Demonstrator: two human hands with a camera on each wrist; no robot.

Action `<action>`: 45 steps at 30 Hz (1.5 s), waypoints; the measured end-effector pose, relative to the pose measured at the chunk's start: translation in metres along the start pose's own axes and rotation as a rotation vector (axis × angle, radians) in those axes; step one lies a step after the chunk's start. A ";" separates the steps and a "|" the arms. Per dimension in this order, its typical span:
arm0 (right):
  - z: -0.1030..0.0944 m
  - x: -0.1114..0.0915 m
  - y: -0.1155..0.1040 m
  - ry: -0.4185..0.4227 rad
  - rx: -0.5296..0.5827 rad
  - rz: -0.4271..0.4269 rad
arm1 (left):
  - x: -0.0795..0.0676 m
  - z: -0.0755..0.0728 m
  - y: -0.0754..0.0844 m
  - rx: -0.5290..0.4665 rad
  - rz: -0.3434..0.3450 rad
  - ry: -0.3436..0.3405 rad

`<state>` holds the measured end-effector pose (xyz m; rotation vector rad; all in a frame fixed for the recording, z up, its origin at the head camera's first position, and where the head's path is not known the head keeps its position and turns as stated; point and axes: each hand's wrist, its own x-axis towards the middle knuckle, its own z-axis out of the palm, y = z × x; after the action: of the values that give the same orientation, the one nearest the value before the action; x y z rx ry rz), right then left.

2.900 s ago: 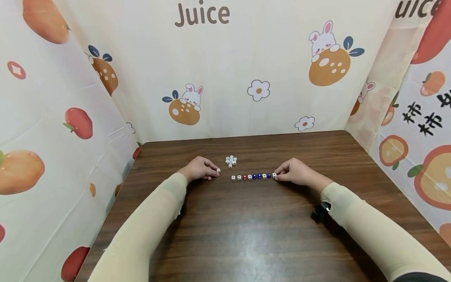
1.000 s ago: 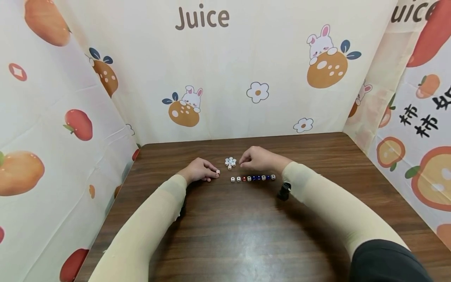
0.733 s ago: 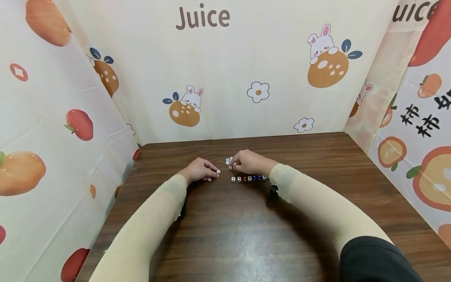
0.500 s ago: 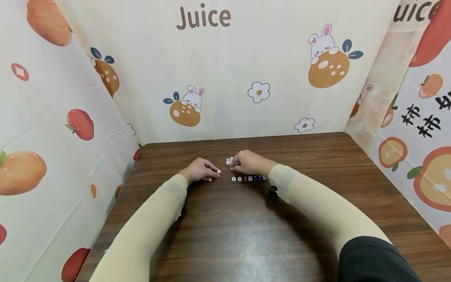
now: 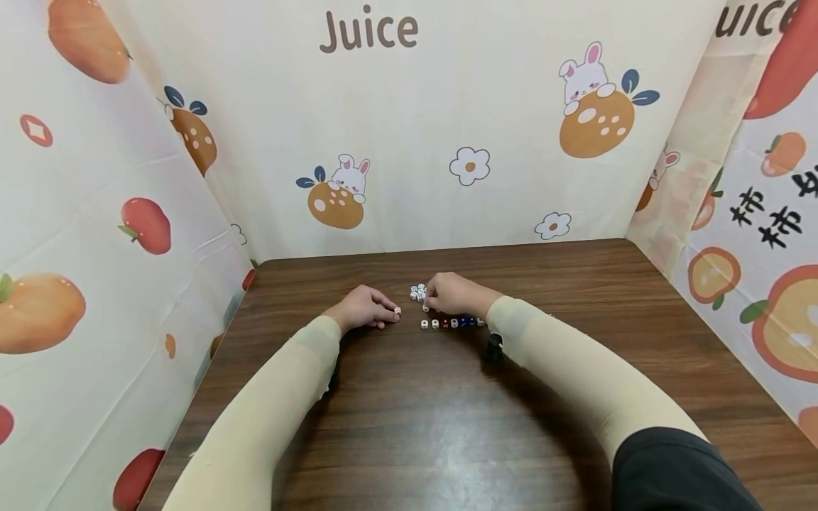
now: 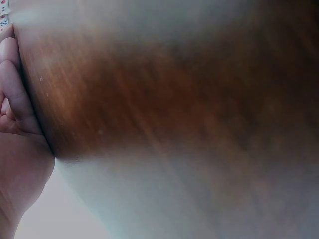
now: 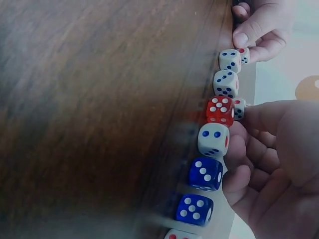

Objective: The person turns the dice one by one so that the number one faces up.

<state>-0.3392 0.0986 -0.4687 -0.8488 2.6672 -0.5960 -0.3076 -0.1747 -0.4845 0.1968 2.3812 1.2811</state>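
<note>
My left hand [image 5: 363, 309] pinches a white die [image 5: 397, 311] at its fingertips, left of a row of dice. My right hand [image 5: 451, 294] pinches another white die [image 7: 239, 108] just behind the row. In the right wrist view the row shows white dice, a red die [image 7: 220, 110] and blue dice [image 7: 206, 174], spaced slightly apart. The head view shows the right forearm covering the row's right end. Beside the right fingertips lies a cluster of white dice [image 5: 417, 292], partly hidden by that hand. The left wrist view shows only curled fingers [image 6: 15, 94] at its edge.
All dice stand on a brown wooden table [image 5: 409, 411]. A printed cloth [image 5: 409, 128] hangs behind the table and along both sides. A black wrist device [image 5: 495, 348] sits under the right sleeve.
My right hand has left the row's right end and moved left to the cluster, taken a white die there and drawn it slightly right. The left hand keeps its place.
</note>
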 end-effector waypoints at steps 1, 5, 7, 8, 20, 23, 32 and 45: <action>-0.001 -0.001 0.001 -0.009 0.012 0.015 | 0.001 0.000 0.000 -0.004 -0.002 0.001; -0.005 -0.005 0.002 -0.031 0.062 0.070 | 0.004 0.001 -0.002 -0.002 -0.009 0.005; -0.008 -0.007 0.003 -0.037 0.080 0.090 | 0.005 0.001 -0.003 0.001 -0.012 0.006; -0.009 -0.008 0.004 -0.035 0.087 0.099 | 0.005 0.001 -0.002 0.004 -0.011 0.004; -0.017 -0.015 0.017 -0.023 0.086 0.078 | 0.003 0.000 -0.001 -0.005 -0.002 0.002; -0.021 -0.018 0.015 -0.035 0.074 0.027 | 0.002 0.001 -0.001 -0.002 -0.002 0.003; -0.016 -0.019 0.014 -0.047 0.116 0.024 | 0.000 0.001 0.001 0.005 -0.004 0.008; -0.005 -0.018 0.022 0.001 0.148 0.028 | 0.000 0.000 -0.001 0.013 -0.005 0.002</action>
<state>-0.3377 0.1271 -0.4724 -0.7688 2.5937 -0.7756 -0.3077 -0.1747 -0.4852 0.1935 2.3907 1.2640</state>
